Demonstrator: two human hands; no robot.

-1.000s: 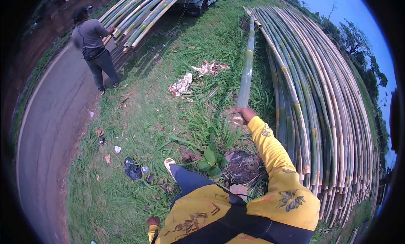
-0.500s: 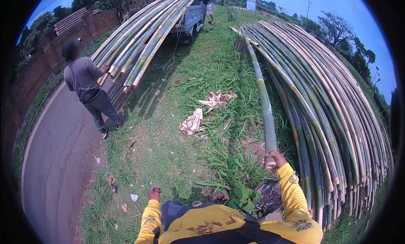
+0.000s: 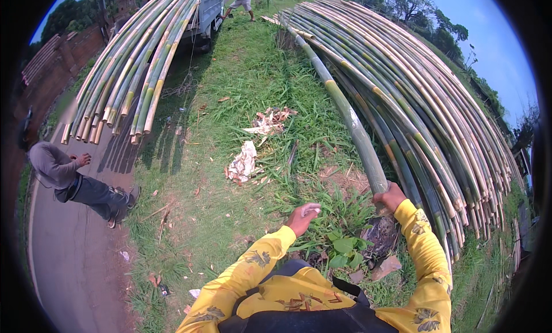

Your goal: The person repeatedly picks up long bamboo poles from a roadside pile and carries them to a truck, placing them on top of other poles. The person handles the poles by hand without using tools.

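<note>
Left of the bamboo stack (image 3: 425,114), a pole (image 3: 349,120) was gripped by the right hand (image 3: 391,198), the left hand (image 3: 303,219) half-curled, seemingly empty; far left, a bundle (image 3: 161,22) was loaded, the stack not.

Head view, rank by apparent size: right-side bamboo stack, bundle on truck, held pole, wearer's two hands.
1. Bamboo stack
2. Bamboo bundle
3. Held pole
4. Left hand, right hand: look alike, unranked

Two bare hands (image 3: 303,219), one held bamboo pole (image 3: 346,113), one bamboo pile (image 3: 425,120), one bamboo bundle (image 3: 138,60), one truck (image 3: 210,12) and two other people (image 3: 95,196) are visible.
</note>
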